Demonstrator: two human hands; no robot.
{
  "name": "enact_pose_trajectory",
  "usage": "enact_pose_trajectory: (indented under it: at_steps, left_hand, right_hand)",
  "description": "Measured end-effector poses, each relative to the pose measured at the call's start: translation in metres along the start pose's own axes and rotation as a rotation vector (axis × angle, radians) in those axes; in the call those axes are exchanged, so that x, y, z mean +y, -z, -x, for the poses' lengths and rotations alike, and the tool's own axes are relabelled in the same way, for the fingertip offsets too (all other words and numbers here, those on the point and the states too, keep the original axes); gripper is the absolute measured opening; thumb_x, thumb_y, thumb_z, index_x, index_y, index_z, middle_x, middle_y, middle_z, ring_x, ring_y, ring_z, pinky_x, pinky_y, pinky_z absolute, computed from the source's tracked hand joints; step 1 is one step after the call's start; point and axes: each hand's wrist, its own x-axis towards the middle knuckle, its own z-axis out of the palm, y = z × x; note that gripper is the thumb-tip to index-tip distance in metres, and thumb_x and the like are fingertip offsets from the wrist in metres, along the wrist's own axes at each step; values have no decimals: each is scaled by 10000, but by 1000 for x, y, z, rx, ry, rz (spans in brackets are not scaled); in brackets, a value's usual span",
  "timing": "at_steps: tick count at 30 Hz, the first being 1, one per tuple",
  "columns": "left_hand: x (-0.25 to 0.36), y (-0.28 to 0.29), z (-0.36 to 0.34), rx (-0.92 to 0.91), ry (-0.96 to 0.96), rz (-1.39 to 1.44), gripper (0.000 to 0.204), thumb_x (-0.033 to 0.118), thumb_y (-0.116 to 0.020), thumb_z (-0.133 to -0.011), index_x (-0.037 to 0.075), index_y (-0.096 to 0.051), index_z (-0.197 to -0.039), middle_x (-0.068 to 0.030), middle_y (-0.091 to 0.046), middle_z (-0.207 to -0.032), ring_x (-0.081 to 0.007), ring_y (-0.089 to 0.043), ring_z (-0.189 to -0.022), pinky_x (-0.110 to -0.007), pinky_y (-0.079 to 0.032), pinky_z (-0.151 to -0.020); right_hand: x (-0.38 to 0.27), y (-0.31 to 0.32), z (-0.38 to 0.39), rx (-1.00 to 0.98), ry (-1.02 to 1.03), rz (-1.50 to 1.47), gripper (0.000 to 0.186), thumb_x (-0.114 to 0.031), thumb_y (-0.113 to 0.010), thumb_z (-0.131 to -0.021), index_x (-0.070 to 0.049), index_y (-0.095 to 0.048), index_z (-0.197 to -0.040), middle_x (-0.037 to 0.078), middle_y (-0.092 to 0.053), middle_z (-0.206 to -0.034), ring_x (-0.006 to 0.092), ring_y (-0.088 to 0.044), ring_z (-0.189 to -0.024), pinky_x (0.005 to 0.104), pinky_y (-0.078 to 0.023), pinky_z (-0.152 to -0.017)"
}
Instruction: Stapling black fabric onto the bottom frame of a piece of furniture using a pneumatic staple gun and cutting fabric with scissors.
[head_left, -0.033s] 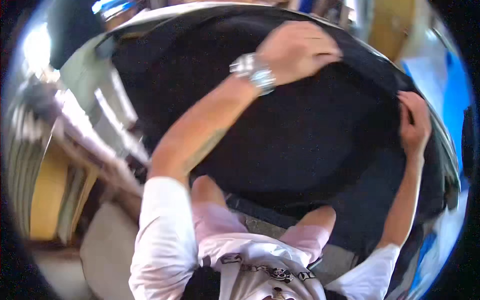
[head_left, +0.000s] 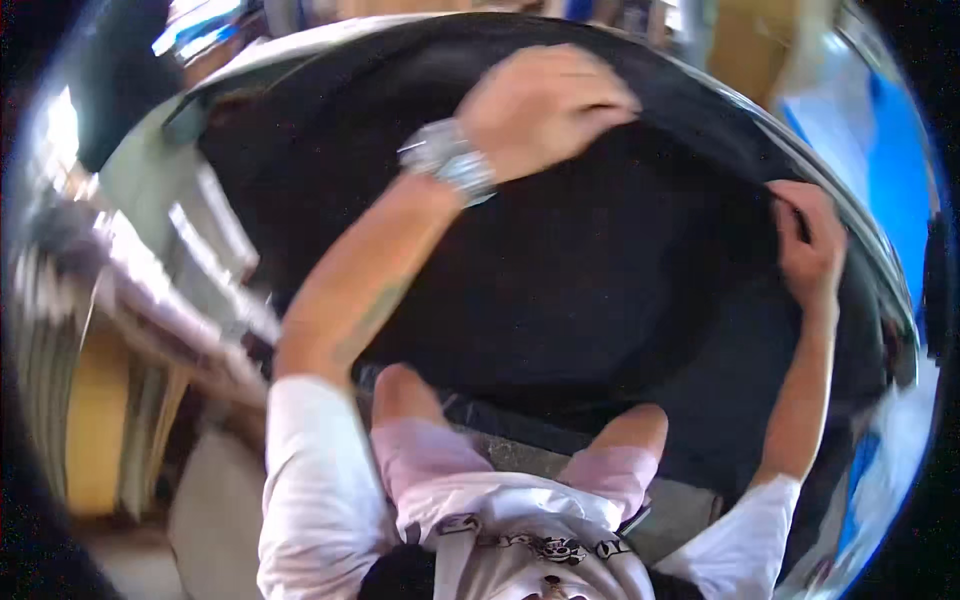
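Observation:
A large black cloth (head_left: pixel 540 290) spreads before me, reaching from near my knees to the far rim. My left hand (head_left: pixel 545 110), with a silver watch (head_left: pixel 447 160) at its wrist, is over the far middle part, fingers curled in a pinch on the cloth. It is somewhat blurred, and its fingertips are partly hidden. Farther right, my right hand (head_left: pixel 812 240) grips the cloth near its right edge, with bent fingers. Between the two hands a ridge of cloth runs slantwise.
At the left edge stand upright boards or panels (head_left: pixel 100 430), blurred. A pale rounded surface (head_left: pixel 215 510) lies below them. Blue and white sheeting (head_left: pixel 885 150) hangs at the right. Beyond the cloth's far side is a brown panel (head_left: pixel 750 45).
My left hand has shifted left across the cloth, farther from my right hand. The whole view has also slid slightly. My right hand keeps its grip.

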Motion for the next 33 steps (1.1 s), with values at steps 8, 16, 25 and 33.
enact_pose_trajectory:
  at_steps: [8,16,25,33]
  left_hand:
    - [25,-119,-77,-480,641,253,196,173,-589,-836,-17,-602,-881,-49,-614,-794,-115,-556,-744,-246,-438,-674]
    - [26,-290,-107,-309,431,-4,212,230,-575,-827,26,-617,-869,-116,-601,-808,-274,-591,-770,-331,-454,-703]
    - [29,-387,-139,-116,248,-161,204,301,-693,-716,120,-672,-807,-14,-544,-805,-211,-509,-841,-336,-389,-775]
    - [6,-319,-113,-102,249,0,178,233,-710,-708,77,-669,-785,-59,-576,-847,-221,-563,-831,-316,-435,-752]
  right_hand:
    - [144,15,31,-206,-132,33,225,-262,-563,-824,-40,-598,-843,125,-622,-772,301,-595,-728,363,-462,-626]
    - [276,-18,79,-188,91,121,176,-231,-607,-803,-55,-610,-819,100,-609,-772,256,-584,-708,331,-457,-655]
    - [332,-31,89,-154,-33,158,190,-227,-601,-810,-38,-620,-802,111,-607,-736,271,-581,-666,333,-459,-623]
    - [251,-42,57,11,-11,132,161,-158,-580,-769,0,-595,-741,146,-599,-689,307,-585,-651,380,-462,-623]
